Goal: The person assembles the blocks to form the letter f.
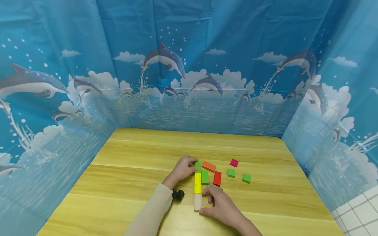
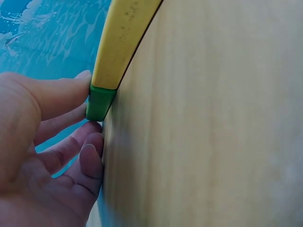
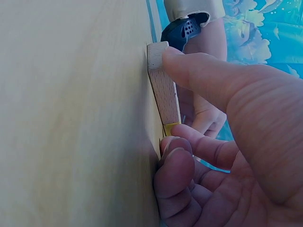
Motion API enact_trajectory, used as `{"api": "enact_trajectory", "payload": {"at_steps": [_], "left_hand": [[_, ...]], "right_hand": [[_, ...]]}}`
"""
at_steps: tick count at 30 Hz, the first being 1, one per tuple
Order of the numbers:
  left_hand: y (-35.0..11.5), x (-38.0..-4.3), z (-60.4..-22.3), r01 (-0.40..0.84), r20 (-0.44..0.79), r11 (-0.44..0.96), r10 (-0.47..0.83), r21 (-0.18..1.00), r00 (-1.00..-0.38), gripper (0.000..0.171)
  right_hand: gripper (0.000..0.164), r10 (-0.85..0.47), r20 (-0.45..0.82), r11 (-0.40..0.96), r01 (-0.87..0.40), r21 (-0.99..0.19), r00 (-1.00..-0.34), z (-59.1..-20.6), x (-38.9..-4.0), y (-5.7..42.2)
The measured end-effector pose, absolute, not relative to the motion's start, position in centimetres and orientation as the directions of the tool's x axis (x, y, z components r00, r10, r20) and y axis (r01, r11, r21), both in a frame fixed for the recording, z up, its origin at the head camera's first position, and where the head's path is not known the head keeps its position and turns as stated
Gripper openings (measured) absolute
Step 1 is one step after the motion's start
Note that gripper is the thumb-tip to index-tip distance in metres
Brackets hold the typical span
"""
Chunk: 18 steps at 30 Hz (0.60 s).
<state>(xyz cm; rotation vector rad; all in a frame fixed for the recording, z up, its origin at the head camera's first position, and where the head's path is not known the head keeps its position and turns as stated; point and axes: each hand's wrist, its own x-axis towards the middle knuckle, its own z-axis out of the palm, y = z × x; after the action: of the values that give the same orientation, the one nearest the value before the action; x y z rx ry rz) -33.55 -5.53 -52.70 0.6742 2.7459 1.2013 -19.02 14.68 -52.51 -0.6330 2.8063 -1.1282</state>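
Observation:
A straight row lies on the table: a green block [image 1: 198, 166] at the far end, a yellow block [image 1: 198, 183] in the middle and a plain wooden block [image 1: 198, 201] nearest me. My left hand [image 1: 183, 167] holds the far green block, the thumb at its side and a finger round its far end. In the left wrist view, that green block [image 2: 100, 103] meets the yellow block [image 2: 122, 45] end to end. My right hand [image 1: 222, 204] has its thumb at the plain block's near corner and its index fingertip by the joint with the yellow one. The other right fingers curl underneath.
Right of the row lie another green block [image 1: 205, 177], an orange block [image 1: 208, 166] and a red block [image 1: 217, 178]. Another wooden block [image 1: 216, 186] is partly hidden by my right hand. Farther right are a pink block [image 1: 234, 162] and small green blocks [image 1: 231, 173].

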Motion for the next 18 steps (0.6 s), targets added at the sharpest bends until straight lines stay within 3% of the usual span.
{"api": "enact_trajectory", "payload": {"at_steps": [18], "left_hand": [[-6.2, -31.8, -52.8, 0.385, 0.109, 0.586, 0.451, 0.713, -0.886, 0.052]], "right_hand": [[0.05, -0.387, 0.098, 0.621, -0.338, -0.707, -0.917, -52.6, -18.9, 14.8]]}}
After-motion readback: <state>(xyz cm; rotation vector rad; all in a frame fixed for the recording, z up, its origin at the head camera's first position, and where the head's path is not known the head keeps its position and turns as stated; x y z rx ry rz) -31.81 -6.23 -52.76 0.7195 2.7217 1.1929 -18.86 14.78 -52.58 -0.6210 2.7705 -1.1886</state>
